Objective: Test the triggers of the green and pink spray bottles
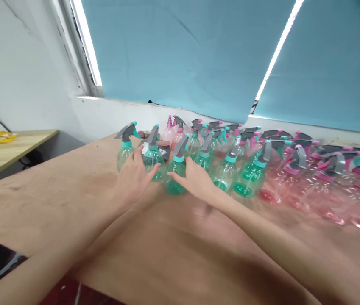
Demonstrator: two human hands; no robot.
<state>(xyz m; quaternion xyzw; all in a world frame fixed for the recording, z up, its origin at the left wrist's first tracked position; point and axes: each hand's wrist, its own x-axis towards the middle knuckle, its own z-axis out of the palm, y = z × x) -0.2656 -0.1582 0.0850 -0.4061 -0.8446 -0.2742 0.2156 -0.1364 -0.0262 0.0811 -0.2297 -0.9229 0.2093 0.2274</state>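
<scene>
My left hand (135,176) is curled round the left side of a green spray bottle (157,160) with a grey and turquoise trigger head, its thumb across the front. Just to the right, my right hand (197,180) grips another green spray bottle (175,185) from its right side, thumb in front and fingertips partly hidden behind. Both bottles stand upright on the wooden table. Left of my left hand stands one more green spray bottle (123,156). Beyond my right hand, a clear green spray bottle (226,171) and a tilted-looking green one (246,180) continue the row.
Several pink spray bottles (275,186) crowd the right side of the wooden table (55,190), with more bottles behind. A dark flat object (168,153) lies behind the held bottles. At far left, a second table (33,142) carries yellow pieces (0,137). Blue blinds (180,55) cover the window.
</scene>
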